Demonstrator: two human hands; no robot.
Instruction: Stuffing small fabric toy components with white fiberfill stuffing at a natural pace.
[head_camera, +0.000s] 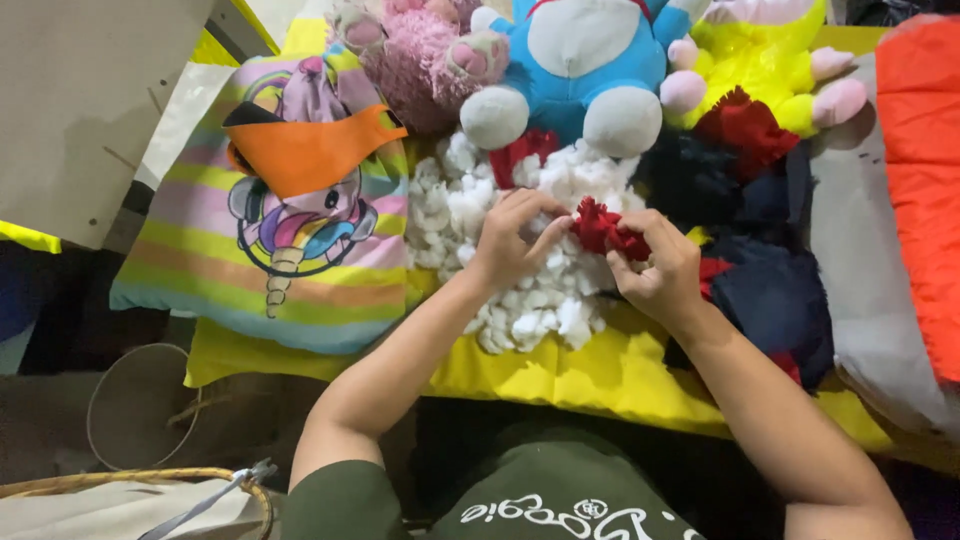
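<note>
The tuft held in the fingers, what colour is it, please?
Red tuft, seen in the head view.

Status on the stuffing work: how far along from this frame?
Done: nothing finished that can be tied to this job. In hand: both hands, left hand and right hand, pinch a red fabric piece over the white stuffing pile. Left: most stuffing remains loose; dark blue fabric lies untouched.

Fluffy white stuffing (520, 250) (cotton-like clumps) lies on smooth yellow cloth (590, 375), beside a frayed red fabric scrap (605, 228), a matt striped printed cushion (270, 240), fuzzy plush toys (580, 60) and a woven basket rim (130, 480).
</note>
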